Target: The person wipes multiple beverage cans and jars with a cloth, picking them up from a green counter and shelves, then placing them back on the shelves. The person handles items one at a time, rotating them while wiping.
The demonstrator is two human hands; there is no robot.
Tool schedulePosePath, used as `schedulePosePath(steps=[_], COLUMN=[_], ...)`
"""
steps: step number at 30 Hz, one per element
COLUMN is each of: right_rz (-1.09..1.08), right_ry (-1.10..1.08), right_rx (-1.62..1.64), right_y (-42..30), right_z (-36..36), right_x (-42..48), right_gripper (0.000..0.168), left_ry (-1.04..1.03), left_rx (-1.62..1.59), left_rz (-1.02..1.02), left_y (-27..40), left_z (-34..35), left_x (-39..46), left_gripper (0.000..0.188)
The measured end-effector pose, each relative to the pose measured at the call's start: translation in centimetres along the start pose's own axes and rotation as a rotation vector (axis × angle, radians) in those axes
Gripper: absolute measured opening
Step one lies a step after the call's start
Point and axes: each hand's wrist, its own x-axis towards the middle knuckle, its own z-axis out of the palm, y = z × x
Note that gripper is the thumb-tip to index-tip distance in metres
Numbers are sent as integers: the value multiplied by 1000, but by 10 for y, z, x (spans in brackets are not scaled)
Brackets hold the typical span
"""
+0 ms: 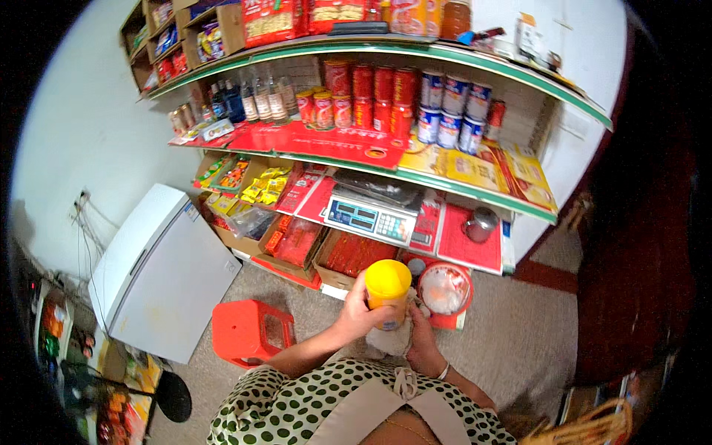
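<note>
My left hand (356, 312) is wrapped around a yellow canister (388, 278) with a yellow lid, held upright in front of my body. A pale cloth (391, 340) hangs bunched below and beside the canister. My right hand (424, 340) grips this cloth at the canister's right side; some of its fingers are hidden behind the fabric. Beyond my hands, on the lowest shelf level, are a cardboard box of red packets (356, 253) and a round red-rimmed tub (445, 288) with whitish contents.
A red plastic stool (240, 329) stands left of my arm, near a white chest freezer (172, 278). Ahead, shelves carry red cans (384, 83), blue-and-white cans (449, 130), glass bottles (276, 100), a digital scale (370, 217) and a metal mug (481, 223). A wicker item (589, 425) is lower right.
</note>
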Motion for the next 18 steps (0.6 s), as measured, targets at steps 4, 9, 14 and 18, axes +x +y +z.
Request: schedulePosePath(steps=[4, 9, 14, 18], right_rz=[71, -65, -195, -450], right_ry=[-102, -152, -3, 170], right_rx=[-63, -305, -283, -515], right_y=[-17, -40, -52, -37], right_z=[6, 32, 18, 7], right_x=[57, 103, 164, 211], right_gripper=[42, 40, 41, 43], left_ry=[342, 542, 660, 624], left_rx=[46, 136, 154, 61], left_rz=[150, 267, 363, 492], left_y=[-4, -4, -3, 0], left_z=[-35, -128, -237, -316], left_x=[30, 94, 217, 350], left_gripper=[72, 68, 51, 40])
